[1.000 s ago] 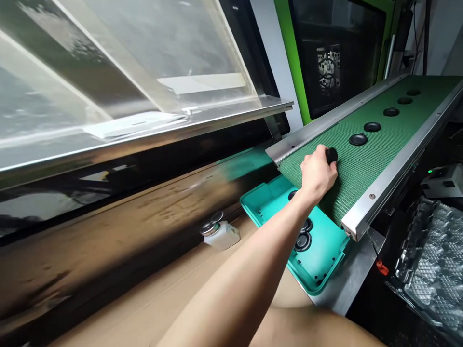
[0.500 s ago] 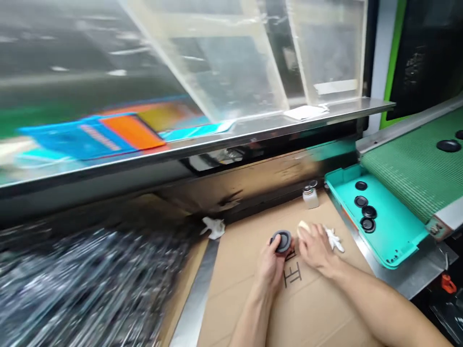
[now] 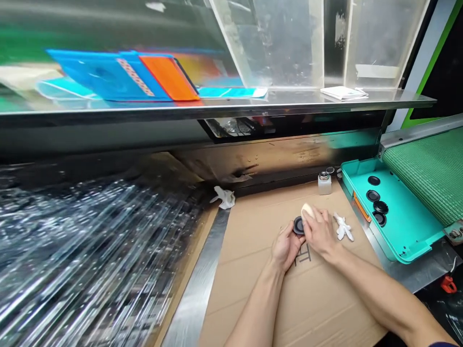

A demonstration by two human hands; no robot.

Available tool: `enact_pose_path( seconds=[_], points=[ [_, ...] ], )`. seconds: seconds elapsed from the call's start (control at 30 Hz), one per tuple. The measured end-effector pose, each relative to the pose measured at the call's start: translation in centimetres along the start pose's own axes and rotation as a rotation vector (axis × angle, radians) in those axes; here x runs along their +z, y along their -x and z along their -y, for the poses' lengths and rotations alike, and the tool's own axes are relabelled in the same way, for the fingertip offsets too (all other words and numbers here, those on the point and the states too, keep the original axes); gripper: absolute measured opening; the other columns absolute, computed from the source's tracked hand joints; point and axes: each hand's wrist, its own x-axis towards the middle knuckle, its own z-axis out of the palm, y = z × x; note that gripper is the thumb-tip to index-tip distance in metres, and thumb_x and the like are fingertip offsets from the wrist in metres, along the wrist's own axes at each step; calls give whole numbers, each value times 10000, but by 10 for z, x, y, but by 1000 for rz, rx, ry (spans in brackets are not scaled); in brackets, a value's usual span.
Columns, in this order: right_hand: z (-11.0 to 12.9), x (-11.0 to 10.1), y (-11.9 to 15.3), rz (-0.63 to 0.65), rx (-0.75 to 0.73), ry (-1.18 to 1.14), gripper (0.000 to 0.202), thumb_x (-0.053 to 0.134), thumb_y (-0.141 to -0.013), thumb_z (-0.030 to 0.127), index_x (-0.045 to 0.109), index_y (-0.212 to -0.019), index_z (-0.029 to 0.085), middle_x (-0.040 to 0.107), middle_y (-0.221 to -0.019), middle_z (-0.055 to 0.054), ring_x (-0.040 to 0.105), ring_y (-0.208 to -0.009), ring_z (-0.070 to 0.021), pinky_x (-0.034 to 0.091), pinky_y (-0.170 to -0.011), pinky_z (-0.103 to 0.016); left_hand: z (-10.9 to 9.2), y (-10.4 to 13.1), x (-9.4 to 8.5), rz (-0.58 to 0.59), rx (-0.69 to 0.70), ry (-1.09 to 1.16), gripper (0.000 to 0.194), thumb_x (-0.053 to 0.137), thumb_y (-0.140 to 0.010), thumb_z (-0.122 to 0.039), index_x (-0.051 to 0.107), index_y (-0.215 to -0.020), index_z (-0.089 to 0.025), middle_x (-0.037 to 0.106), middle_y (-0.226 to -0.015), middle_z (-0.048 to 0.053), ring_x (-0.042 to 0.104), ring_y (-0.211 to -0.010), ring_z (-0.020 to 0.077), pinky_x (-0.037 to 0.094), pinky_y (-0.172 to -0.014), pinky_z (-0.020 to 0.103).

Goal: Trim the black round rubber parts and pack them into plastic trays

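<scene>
Between the thumb and fingers of my left hand [image 3: 285, 248] is a round black cap [image 3: 298, 225], its ringed face turned up. My right hand [image 3: 320, 231] is closed on a cream-coloured sponge-like pad [image 3: 307, 210], which is at the cap's right edge and seems to touch it. Both hands are over a cardboard sheet [image 3: 249, 270] with dark marker strokes on it. A crumpled white glove or tissue [image 3: 343, 228] lies just right of my right hand. Beyond the hands stands a small whitish bottle [image 3: 324, 184] with a metal top.
At right, a teal tray [image 3: 408, 226] holds several black caps [image 3: 373, 195] below the end of a green conveyor belt [image 3: 430, 154]. Clear plastic wrapping [image 3: 90, 250] fills the left. A metal shelf [image 3: 289, 103] crosses above, bearing blue and orange packages [image 3: 104, 79]. Another white crumpled piece [image 3: 224, 197] lies farther left.
My right hand has brought the pad over to the cap; they were apart before. The cap sits a little differently in my left hand. The whole view has shifted with my head.
</scene>
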Motion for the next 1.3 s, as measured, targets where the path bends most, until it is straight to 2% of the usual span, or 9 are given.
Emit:
enact_pose_path(
  seconds=[0.1,0.2,0.33,0.43,0.57,0.77,0.9,1.07,1.3],
  points=[
    [3,-1,3,49,-70,-20,436,513,-978,248,580,-1409,273,448,-1506,-60,453,-1101,-281,403,-961,-422,3,1,2,-3,-7,-11,162,645,-906,-265,698,-976,-129,734,-1040,102,692,-1046,228,555,-992,376],
    [7,-1,6,10,34,12,406,489,-986,238,611,-1373,254,471,-1485,-73,444,-1116,-292,399,-960,-430,2,2,4,-7,-8,-18,140,653,-894,-248,695,-949,-126,738,-1021,101,693,-1053,239,553,-1001,383],
    [11,0,7,45,-52,15,447,499,-974,247,571,-1416,256,459,-1495,-71,451,-1104,-290,410,-935,-422,2,2,1,-17,-25,12,181,617,-923,-286,694,-948,-124,737,-1055,119,688,-1078,245,551,-1009,384],
    [13,3,10,1,45,43,423,472,-983,228,595,-1388,226,494,-1451,-97,459,-1077,-288,415,-932,-424,3,1,-1,-32,-1,9,155,616,-925,-259,690,-954,-126,739,-1051,117,699,-1044,234,561,-989,386],
    [9,6,10,37,-110,18,445,525,-968,259,577,-1410,274,458,-1482,-86,459,-1129,-299,424,-962,-432,1,1,0,-3,-47,53,176,618,-926,-269,688,-952,-110,735,-1053,135,699,-1046,248,566,-981,398],
    [-18,-7,-7,-95,137,-210,534,622,-901,276,523,-1419,193,542,-1332,-132,510,-1218,-274,441,-1057,-413,-2,1,5,-44,9,95,154,586,-961,-243,681,-991,-125,725,-1108,125,689,-1067,231,558,-994,444],
    [-12,-11,-3,46,121,-377,563,662,-876,289,482,-1402,207,605,-1303,-104,576,-1210,-252,474,-1038,-376,1,3,9,-2,8,88,210,588,-958,-246,702,-1087,-127,703,-1203,129,659,-1148,234,541,-1026,378],
    [1,-9,-6,105,188,-164,382,488,-1020,324,501,-1391,235,670,-1232,-83,650,-1092,-242,502,-923,-335,5,5,10,28,-1,74,199,614,-946,-275,712,-1034,-127,715,-1163,128,665,-1133,251,553,-1015,407],
    [3,-16,-6,135,235,0,400,469,-1038,369,481,-1409,222,694,-1176,-96,677,-1005,-258,492,-807,-317,6,8,11,-6,16,20,164,610,-950,-251,715,-957,-125,732,-1076,117,685,-1056,222,574,-968,380]
  ],
)
